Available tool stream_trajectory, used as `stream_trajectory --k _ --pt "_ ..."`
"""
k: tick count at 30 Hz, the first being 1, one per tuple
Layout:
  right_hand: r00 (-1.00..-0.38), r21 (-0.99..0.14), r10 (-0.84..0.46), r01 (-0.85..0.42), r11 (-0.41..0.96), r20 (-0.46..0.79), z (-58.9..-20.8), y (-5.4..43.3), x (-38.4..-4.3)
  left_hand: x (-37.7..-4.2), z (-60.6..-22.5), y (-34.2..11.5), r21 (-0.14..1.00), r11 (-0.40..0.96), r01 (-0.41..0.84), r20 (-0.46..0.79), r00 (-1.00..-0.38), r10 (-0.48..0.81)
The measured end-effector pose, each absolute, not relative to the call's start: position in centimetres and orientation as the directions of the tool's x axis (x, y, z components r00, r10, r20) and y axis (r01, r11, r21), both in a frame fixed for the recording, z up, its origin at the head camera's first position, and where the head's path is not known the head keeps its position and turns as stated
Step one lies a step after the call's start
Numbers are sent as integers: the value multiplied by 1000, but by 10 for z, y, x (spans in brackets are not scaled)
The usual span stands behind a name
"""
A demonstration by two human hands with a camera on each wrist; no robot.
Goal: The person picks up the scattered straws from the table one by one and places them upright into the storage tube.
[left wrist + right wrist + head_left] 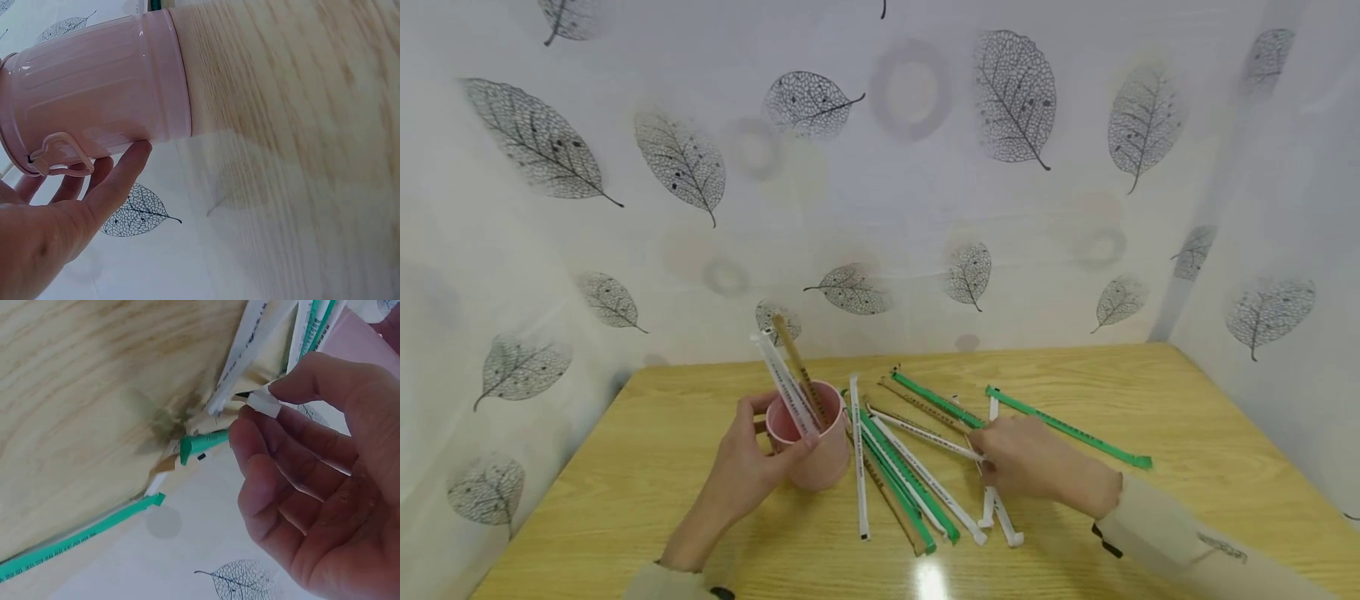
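My left hand (pixel 741 467) holds a pink cup (pixel 822 460), its thumb at the rim and the fingers around the far side. Seen in the left wrist view, the cup (pixel 94 81) is ribbed like a small bin, with a loop handle (pixel 65 153). White wrapped straws (pixel 784 379) and a brown one (pixel 797 358) lean inside it. To the right, my right hand (pixel 1037 462) pinches the end of a white paper-wrapped straw (pixel 928 435) over the loose pile. The right wrist view shows that white end (pixel 265 403) between thumb and fingertip.
Several green, white and brown wrapped straws lie crossed on the wooden table (pixel 670 433) between the hands. One green straw (pixel 1075 429) lies behind the right hand. A leaf-print curtain (pixel 910 192) hangs behind and at both sides of the table.
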State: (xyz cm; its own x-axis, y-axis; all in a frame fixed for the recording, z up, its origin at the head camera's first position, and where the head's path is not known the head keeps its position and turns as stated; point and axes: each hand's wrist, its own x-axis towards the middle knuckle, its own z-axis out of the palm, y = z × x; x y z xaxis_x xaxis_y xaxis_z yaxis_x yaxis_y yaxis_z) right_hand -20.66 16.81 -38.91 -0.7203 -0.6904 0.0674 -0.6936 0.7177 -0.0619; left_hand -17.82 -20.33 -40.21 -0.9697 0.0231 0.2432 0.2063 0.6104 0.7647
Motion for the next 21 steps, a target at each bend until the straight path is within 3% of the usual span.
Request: stream_trajectory --k 9,17,21 --pt "-718 -23 -673 -687 727 181 -371 178 -208 -178 -404 -204 769 605 207 241 -970 27" --pt "-673 -165 -679 -735 657 293 -349 189 -211 -178 -404 -205 767 605 212 246 -969 29" --pt "-624 -257 -655 -778 574 425 -343 191 -216 -178 -403 -205 772 595 223 251 -967 36"
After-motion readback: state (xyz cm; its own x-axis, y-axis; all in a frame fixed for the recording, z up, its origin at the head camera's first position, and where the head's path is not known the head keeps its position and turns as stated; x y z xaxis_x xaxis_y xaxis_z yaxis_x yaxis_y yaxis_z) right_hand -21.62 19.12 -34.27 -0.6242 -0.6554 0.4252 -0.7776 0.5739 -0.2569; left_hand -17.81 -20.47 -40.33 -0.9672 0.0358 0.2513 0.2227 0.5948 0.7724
